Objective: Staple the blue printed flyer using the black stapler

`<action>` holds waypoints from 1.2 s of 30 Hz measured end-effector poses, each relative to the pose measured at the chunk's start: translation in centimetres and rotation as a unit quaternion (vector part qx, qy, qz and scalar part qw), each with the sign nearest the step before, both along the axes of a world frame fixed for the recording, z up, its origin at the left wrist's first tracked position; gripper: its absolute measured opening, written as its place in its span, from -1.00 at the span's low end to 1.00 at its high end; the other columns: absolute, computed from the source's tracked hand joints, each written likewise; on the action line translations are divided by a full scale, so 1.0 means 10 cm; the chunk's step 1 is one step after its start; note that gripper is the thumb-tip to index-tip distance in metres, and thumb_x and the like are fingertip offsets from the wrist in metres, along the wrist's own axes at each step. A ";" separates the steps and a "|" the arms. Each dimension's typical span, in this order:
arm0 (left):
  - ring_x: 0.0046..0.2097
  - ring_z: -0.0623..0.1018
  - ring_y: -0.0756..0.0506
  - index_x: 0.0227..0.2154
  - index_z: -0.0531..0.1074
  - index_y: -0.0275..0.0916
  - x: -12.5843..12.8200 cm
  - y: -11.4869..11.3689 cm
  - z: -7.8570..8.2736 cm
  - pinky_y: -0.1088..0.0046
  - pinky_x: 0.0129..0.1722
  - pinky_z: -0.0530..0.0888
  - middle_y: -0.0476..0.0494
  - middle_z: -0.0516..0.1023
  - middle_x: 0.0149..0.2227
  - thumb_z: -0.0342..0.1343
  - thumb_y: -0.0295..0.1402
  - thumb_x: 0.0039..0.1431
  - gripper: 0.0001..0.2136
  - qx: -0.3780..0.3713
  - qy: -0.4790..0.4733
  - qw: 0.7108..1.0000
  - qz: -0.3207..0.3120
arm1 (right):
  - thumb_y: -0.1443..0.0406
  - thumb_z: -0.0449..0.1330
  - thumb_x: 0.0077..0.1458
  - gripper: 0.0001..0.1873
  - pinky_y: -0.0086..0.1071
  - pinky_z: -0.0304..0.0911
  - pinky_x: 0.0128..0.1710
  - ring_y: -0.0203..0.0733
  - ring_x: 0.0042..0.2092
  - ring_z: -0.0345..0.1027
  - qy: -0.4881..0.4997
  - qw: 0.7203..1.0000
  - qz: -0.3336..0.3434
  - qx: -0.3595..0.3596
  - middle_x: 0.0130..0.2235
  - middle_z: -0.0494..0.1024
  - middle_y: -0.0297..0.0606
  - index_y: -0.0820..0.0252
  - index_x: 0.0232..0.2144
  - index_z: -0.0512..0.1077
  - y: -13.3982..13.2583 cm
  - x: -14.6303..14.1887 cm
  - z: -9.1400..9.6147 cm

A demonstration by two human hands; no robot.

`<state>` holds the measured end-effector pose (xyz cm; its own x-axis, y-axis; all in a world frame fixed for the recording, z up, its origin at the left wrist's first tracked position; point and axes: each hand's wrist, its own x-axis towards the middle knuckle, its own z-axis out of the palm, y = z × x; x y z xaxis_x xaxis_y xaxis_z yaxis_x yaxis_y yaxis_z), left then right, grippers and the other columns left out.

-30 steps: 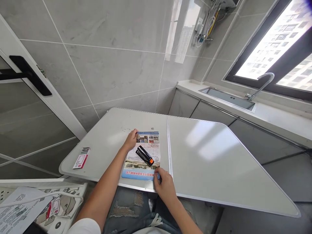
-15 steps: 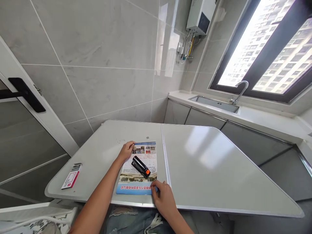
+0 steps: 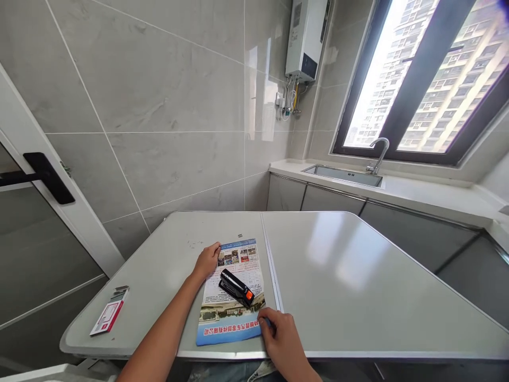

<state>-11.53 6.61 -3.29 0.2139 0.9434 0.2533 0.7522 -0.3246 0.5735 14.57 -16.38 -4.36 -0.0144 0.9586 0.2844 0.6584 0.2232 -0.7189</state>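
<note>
Near the table's (image 3: pixel 334 318) front edge, paper (image 3: pixel 226 317) is pinched by the left hand (image 3: pixel 207 260) and right hand (image 3: pixel 283 335), both mostly closed.

From the person's head, the only camera looks forward and downward across the near table (image 3: pixel 338 318) toward the tiled wall (image 3: pixel 170 106).

the stapler (image 3: pixel 236 289) lies on the leaflet (image 3: pixel 226 330), right of the packet (image 3: pixel 108 315).
</note>
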 end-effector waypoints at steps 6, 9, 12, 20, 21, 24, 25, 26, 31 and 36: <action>-0.22 0.58 -0.22 -0.26 0.44 -0.08 0.38 -0.02 0.07 0.36 -0.30 0.25 -0.15 0.64 -0.26 -0.16 -0.25 0.47 -0.73 -0.019 0.079 0.997 0.002 | 0.21 0.02 0.37 -0.66 -0.26 0.36 -0.12 -0.06 -0.38 0.53 -0.007 1.000 -0.011 0.025 -0.44 0.62 -0.28 0.02 -0.31 0.58 -0.08 0.27 -0.08; -0.23 0.59 -0.21 -0.24 0.46 -0.09 0.67 0.03 0.11 0.37 -0.30 0.25 -0.15 0.64 -0.25 -0.16 -0.27 0.49 -0.72 -0.026 0.106 0.994 -0.005 | 0.16 0.01 0.41 -0.64 -0.25 0.39 -0.07 -0.10 -0.41 0.53 0.012 0.998 -0.022 0.061 -0.42 0.63 -0.26 0.06 -0.29 0.58 -0.11 0.36 -0.15; -0.23 0.59 -0.19 -0.22 0.48 -0.12 0.93 0.06 0.14 0.38 -0.30 0.26 -0.15 0.64 -0.22 -0.14 -0.30 0.49 -0.73 -0.027 0.127 0.991 -0.012 | 0.12 0.01 0.42 -0.61 -0.32 0.39 -0.28 -0.07 -0.40 0.56 0.017 0.994 -0.056 0.087 -0.40 0.65 -0.19 0.11 -0.26 0.59 -0.12 0.45 -0.19; 0.13 0.49 -0.29 -0.15 0.53 -0.26 1.33 0.02 0.09 0.21 0.04 0.36 -0.34 0.54 0.01 -0.13 -0.42 0.47 -0.71 0.015 0.153 0.988 -0.003 | 0.07 0.03 0.34 -0.58 -0.30 0.34 -0.39 -0.02 -0.44 0.56 -0.013 0.990 -0.119 0.070 -0.44 0.65 -0.20 0.10 -0.29 0.62 -0.13 0.84 -0.18; 0.14 0.48 -0.29 -0.13 0.53 -0.26 1.35 0.02 0.08 0.19 0.06 0.36 -0.33 0.53 0.01 -0.13 -0.41 0.47 -0.71 0.019 0.154 0.988 -0.007 | 0.07 0.03 0.33 -0.58 -0.30 0.33 -0.39 -0.01 -0.44 0.56 -0.019 0.990 -0.128 0.060 -0.45 0.65 -0.20 0.10 -0.30 0.62 -0.13 0.90 -0.19; 0.13 0.47 -0.25 -0.08 0.52 -0.20 1.37 0.01 0.06 0.18 0.09 0.37 -0.25 0.52 0.02 -0.05 -0.36 0.47 -0.78 0.029 0.154 0.987 -0.043 | 0.09 0.00 0.30 -0.60 -0.29 0.30 -0.40 -0.02 -0.45 0.54 -0.053 0.987 -0.149 0.019 -0.48 0.62 -0.23 0.07 -0.33 0.59 -0.14 1.04 -0.23; 0.13 0.47 -0.24 -0.06 0.51 -0.18 1.37 0.01 0.06 0.18 0.10 0.37 -0.22 0.52 0.02 0.00 -0.34 0.45 -0.81 0.031 0.152 0.986 -0.057 | 0.11 0.00 0.28 -0.62 -0.28 0.28 -0.41 -0.02 -0.46 0.53 -0.072 0.986 -0.152 0.004 -0.50 0.60 -0.24 0.06 -0.36 0.57 -0.15 1.08 -0.24; 0.12 0.47 -0.24 -0.05 0.50 -0.17 1.36 0.01 0.06 0.18 0.10 0.38 -0.20 0.52 0.02 0.05 -0.32 0.44 -0.83 0.033 0.150 0.986 -0.067 | 0.14 0.00 0.26 -0.64 -0.28 0.26 -0.41 -0.01 -0.47 0.52 -0.095 0.984 -0.150 -0.009 -0.51 0.59 -0.25 0.05 -0.38 0.56 -0.15 1.10 -0.24; 0.14 0.43 -0.28 0.05 0.45 -0.20 1.32 -0.04 0.11 0.10 0.13 0.37 -0.27 0.47 0.06 0.03 -0.34 0.44 -0.78 0.053 0.122 0.989 -0.069 | 0.20 0.03 0.25 -0.70 -0.27 0.22 -0.41 0.02 -0.41 0.54 -0.172 0.972 -0.159 -0.026 -0.48 0.60 -0.25 0.00 -0.34 0.56 -0.13 1.12 -0.11; 0.08 0.50 -0.16 -0.08 0.54 -0.14 1.12 -0.21 0.23 0.24 0.12 0.40 -0.17 0.54 -0.01 -0.08 -0.46 0.44 -0.73 0.048 0.109 0.980 -0.157 | 0.14 0.09 0.32 -0.77 -0.22 0.38 -0.20 0.02 -0.19 0.54 -0.086 0.977 -0.168 0.093 -0.20 0.62 -0.12 0.05 -0.14 0.50 0.12 1.00 0.15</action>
<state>-0.29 4.48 -1.03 0.5483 0.7969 0.2538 0.7082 -0.6038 0.3660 24.58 -15.14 -2.84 0.2296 0.8488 0.4762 0.8252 0.0897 -0.5577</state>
